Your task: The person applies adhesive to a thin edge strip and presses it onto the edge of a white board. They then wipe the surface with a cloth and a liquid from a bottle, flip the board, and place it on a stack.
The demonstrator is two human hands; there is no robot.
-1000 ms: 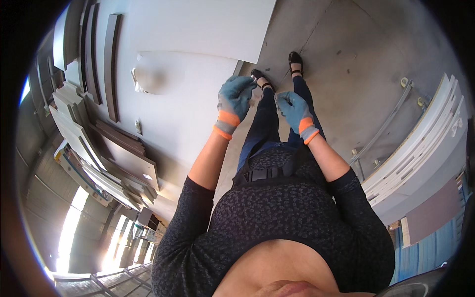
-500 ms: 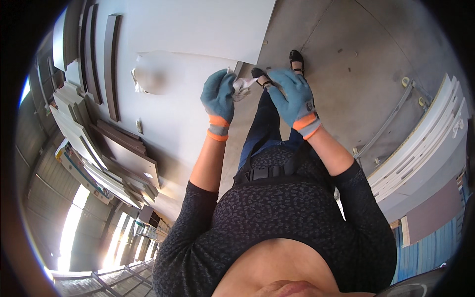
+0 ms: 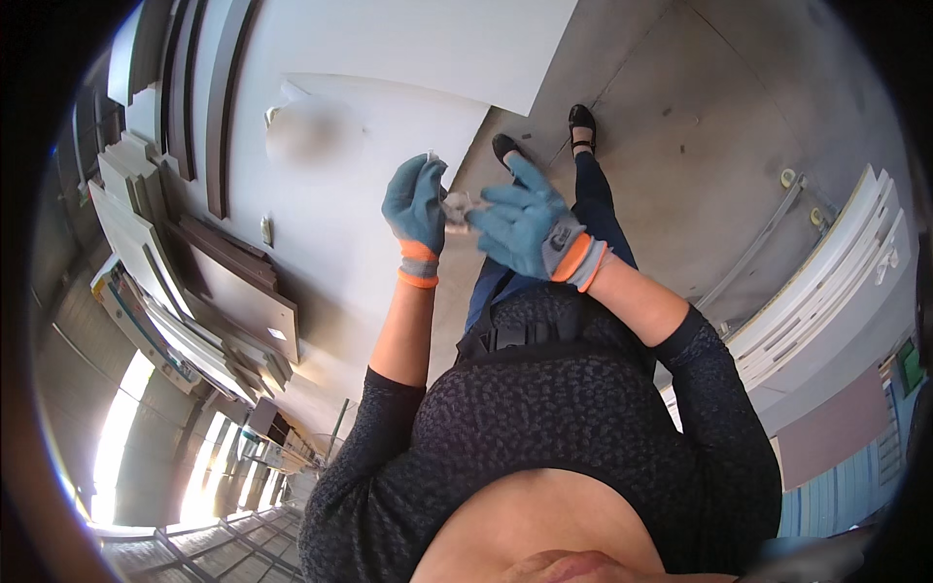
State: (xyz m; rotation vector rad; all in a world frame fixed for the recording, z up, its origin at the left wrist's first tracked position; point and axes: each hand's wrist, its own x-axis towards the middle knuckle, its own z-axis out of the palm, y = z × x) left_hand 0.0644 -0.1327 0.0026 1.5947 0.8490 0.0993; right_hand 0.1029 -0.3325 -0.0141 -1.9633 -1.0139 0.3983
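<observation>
Both my hands wear blue gloves with orange cuffs and are raised in front of my chest. My left hand (image 3: 416, 206) pinches a small clear plastic bag (image 3: 455, 206) from its left side. My right hand (image 3: 520, 225) meets it from the right, fingertips on the same little bag. What the bag contains is too small to tell. Below the hands lies a large white panel (image 3: 379, 126) on the grey floor.
Stacks of white and brown boards (image 3: 175, 282) lean at the left. More white panels (image 3: 826, 291) are stacked at the right. My feet in black shoes (image 3: 583, 121) stand on the concrete floor (image 3: 700, 126) beside the panel's edge.
My hands have risen from near my knees up toward my chest and come together on the small clear bag.
</observation>
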